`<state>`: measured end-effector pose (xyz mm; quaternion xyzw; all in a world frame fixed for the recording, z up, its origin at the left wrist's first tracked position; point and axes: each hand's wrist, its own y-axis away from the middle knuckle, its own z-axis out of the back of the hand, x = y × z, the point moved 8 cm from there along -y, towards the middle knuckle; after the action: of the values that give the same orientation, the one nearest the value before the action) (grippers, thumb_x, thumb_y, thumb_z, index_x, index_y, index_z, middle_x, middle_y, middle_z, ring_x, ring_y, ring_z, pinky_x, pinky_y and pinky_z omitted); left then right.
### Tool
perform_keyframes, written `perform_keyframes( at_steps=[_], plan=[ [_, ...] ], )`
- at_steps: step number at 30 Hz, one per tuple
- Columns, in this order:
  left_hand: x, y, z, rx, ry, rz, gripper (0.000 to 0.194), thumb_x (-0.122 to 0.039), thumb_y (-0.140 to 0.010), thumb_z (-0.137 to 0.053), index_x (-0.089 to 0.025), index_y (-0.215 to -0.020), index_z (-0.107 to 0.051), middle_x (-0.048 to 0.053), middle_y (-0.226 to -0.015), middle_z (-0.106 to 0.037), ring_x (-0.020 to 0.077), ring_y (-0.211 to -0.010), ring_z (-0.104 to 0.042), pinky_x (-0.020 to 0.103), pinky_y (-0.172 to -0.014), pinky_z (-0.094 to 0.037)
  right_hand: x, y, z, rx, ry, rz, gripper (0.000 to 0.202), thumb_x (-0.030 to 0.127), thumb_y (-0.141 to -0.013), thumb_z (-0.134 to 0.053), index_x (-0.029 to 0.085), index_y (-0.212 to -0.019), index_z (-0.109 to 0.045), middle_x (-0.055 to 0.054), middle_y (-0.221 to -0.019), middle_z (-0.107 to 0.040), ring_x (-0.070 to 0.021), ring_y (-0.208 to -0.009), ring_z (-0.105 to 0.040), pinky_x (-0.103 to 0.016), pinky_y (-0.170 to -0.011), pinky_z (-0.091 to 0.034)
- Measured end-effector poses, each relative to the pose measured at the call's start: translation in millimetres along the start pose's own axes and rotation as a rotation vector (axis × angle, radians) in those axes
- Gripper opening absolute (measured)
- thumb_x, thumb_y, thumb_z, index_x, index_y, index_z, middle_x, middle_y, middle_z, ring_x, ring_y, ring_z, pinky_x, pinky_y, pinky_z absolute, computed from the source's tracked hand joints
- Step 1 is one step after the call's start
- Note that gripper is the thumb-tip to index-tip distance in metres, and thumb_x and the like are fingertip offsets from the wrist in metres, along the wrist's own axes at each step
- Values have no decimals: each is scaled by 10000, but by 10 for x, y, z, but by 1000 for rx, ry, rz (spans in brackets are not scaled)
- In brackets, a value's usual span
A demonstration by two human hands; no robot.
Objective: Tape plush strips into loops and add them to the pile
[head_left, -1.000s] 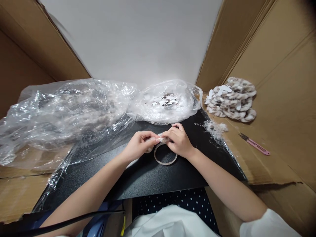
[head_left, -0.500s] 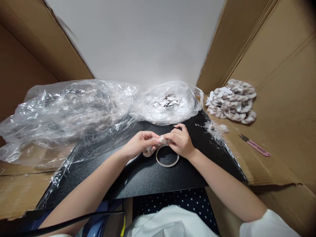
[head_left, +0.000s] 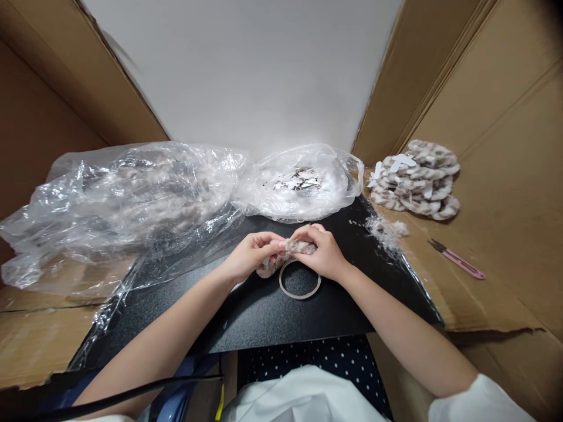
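Note:
Fluffy beige-and-brown material [head_left: 301, 247] is held between both hands above the black tabletop [head_left: 272, 319]. My left hand [head_left: 253, 256] pinches its left part, fingers closed. With fingers and thumb curled round it, my right hand [head_left: 323, 251] grips the right part. A pale ring [head_left: 299, 298] hangs or rests just below the fluffy piece, beside the right hand; whether it is joined to the fluff is hidden. A lower lump of the same fluff shows under the left fingers.
Behind lie a large clear bag of fluffy pieces [head_left: 145, 187] and a bag of small metal-and-white parts [head_left: 303, 202]. At the right are stacked fluffy loops [head_left: 424, 181], loose fluff [head_left: 387, 231] and pink snips [head_left: 460, 262] on cardboard.
My right hand's fingers have curled inward, and more of the fluffy material now shows between the hands. The left hand keeps its pinch almost in place.

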<state>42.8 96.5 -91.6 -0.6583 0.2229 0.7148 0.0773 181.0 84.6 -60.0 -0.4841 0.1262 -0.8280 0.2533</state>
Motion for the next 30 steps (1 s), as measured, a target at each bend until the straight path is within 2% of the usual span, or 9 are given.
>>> perform_keyframes(
  at_steps=[3, 5, 8, 11, 15, 19, 23, 27, 30],
  plan=[
    [-102, 11, 27, -106, -194, -148, 321, -433, -764, -675, -124, -849, -675, 8, -637, -605, 85, -529, -484, 193, -495, -371, -201, 20, -118, 89, -328, -301, 395, 298, -671, -761, 218, -982, -530, 23, -711, -680, -148, -610, -627, -283, -625, -467],
    [-189, 39, 31, -177, -325, -253, 300, -419, -793, -650, -127, -852, -683, 5, -648, -609, 88, -555, -487, 191, -519, -374, -263, 38, -184, 129, -484, -406, 455, 313, -651, -775, 213, -1000, -501, 41, -664, -662, -127, -549, -602, -247, -560, -445],
    [-272, 84, 24, -256, -432, -337, 270, -391, -819, -620, -135, -854, -696, 6, -665, -626, 93, -573, -489, 187, -526, -366, -308, 46, -226, 147, -595, -467, 481, 314, -632, -785, 210, -995, -486, 44, -670, -660, -117, -539, -602, -230, -537, -441],
    [-279, 104, -10, -251, -418, -343, 262, -379, -830, -600, -135, -853, -692, 13, -668, -634, 99, -574, -500, 185, -519, -367, -323, 46, -225, 129, -558, -457, 474, 295, -620, -787, 208, -976, -488, 36, -682, -668, -127, -563, -620, -240, -554, -456],
    [-216, 88, -73, -150, -334, -289, 293, -417, -823, -608, -132, -806, -672, 12, -640, -613, 97, -550, -494, 188, -493, -357, -248, 31, -155, 56, -324, -321, 360, 259, -668, -743, 215, -947, -520, 37, -665, -659, -136, -578, -609, -258, -581, -445],
    [-115, 40, -78, -47, -187, -170, 324, -452, -798, -639, -129, -768, -635, -23, -549, -537, 70, -468, -444, 181, -451, -338, -9, 18, 1, -106, 41, -11, 191, 133, -707, -635, 228, -857, -565, 18, -724, -669, -157, -677, -609, -315, -712, -423],
    [-64, 18, -95, 56, -31, -86, 328, -445, -738, -708, -132, -775, -617, 1, -619, -605, 86, -517, -538, 193, -494, -431, 174, 64, 64, -201, 243, 243, 148, 92, -751, -547, 231, -802, -564, 23, -706, -656, -144, -621, -554, -344, -748, -378],
    [-64, 21, -80, 54, -32, -90, 327, -439, -734, -715, -126, -798, -648, 8, -603, -620, 90, -509, -546, 193, -485, -434, 237, 104, 119, -274, 262, 354, 177, 71, -761, -537, 232, -824, -577, 35, -672, -634, -134, -581, -519, -338, -724, -363],
    [-61, 18, -64, 20, -84, -112, 322, -433, -741, -709, -120, -805, -676, 6, -572, -610, 93, -492, -536, 195, -474, -421, 219, 93, 107, -274, 266, 340, 166, 77, -761, -547, 230, -812, -590, 29, -691, -649, -138, -596, -527, -340, -736, -365]
  ],
)
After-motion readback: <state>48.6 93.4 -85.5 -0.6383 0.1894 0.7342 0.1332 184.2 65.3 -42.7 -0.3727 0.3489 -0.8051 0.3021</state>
